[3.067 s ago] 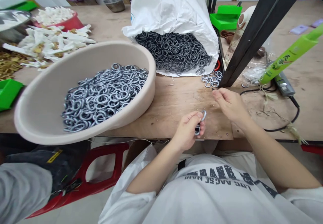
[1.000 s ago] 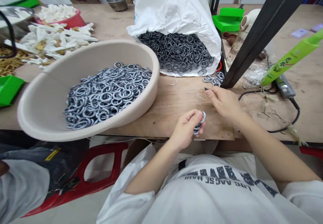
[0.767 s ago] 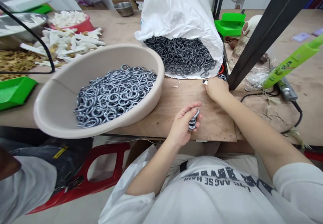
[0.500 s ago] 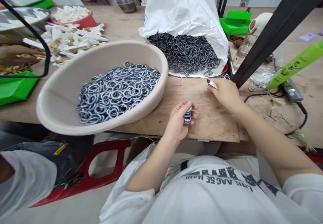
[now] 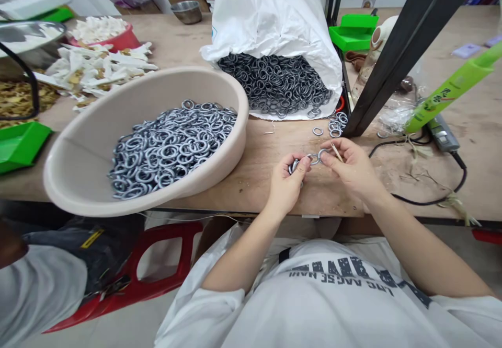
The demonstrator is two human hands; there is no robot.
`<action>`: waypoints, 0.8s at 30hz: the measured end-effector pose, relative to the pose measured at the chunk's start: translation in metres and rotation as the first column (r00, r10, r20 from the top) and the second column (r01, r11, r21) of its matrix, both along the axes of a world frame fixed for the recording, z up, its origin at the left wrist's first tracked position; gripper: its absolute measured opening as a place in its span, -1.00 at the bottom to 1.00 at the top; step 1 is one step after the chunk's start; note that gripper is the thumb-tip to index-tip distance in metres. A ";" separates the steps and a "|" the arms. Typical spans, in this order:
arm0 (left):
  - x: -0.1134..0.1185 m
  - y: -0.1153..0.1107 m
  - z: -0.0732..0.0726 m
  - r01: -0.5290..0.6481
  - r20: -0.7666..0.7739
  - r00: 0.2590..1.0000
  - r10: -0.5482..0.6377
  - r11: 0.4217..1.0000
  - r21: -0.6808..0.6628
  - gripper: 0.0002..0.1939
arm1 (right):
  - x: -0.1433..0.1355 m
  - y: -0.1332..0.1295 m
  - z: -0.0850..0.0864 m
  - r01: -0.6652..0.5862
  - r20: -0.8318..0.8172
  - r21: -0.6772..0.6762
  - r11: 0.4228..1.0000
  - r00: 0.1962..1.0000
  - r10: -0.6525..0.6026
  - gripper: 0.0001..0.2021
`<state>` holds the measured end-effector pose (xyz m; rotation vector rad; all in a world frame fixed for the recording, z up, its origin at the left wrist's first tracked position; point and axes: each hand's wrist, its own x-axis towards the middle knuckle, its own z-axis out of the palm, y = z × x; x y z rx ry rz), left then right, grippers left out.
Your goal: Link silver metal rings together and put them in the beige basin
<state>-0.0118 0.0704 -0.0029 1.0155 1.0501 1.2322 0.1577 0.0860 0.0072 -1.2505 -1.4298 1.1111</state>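
My left hand [image 5: 288, 183] is closed around several grey rings [image 5: 295, 166], over the wooden board near the table edge. Between the two hands, a ring or two stretches from its fingertips to my right hand [image 5: 349, 166]. That hand pinches a grey ring [image 5: 323, 154] and also holds a small pale pointed tool [image 5: 336, 152]. Left of the hands is a beige basin [image 5: 65, 167] with many grey rings [image 5: 176, 144] in it. Behind them, more dark rings [image 5: 278, 84] spill from a white sack [image 5: 270, 24]. Loose rings [image 5: 336, 124] lie on the board beyond my right hand.
A black metal post [image 5: 396, 55] rises right of the sack. Further right are a green tube [image 5: 451, 89], a corded grey device [image 5: 443, 132] and a clear container. White pieces [image 5: 98, 68] lie at the back left. Another person's sleeve [image 5: 50, 280] is at the lower left.
My right hand has come back toward my left hand and now holds a ring beside the pointed tool. Loose rings it hid before now show. The view has shifted slightly right.
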 end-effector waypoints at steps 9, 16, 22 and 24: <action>0.006 -0.006 0.008 0.087 0.233 0.972 -0.029 0.967 -0.239 -0.61 | 0.003 -0.007 -0.007 0.011 0.136 0.094 0.996 0.990 -0.024 -0.66; 0.017 -0.019 0.007 0.156 0.169 0.978 -0.126 0.972 -0.178 -0.61 | -0.014 -0.023 0.006 -0.052 -0.049 0.041 0.998 0.997 0.054 -0.69; 0.017 -0.019 0.013 0.190 0.279 0.954 -0.105 0.935 -0.298 -0.65 | -0.007 -0.025 0.007 0.035 0.236 0.256 0.966 0.967 -0.097 -0.63; 0.016 -0.020 0.015 0.202 0.314 0.944 -0.096 0.924 -0.324 -0.66 | -0.005 -0.029 0.009 -0.040 0.354 0.348 0.937 0.931 -0.092 -0.63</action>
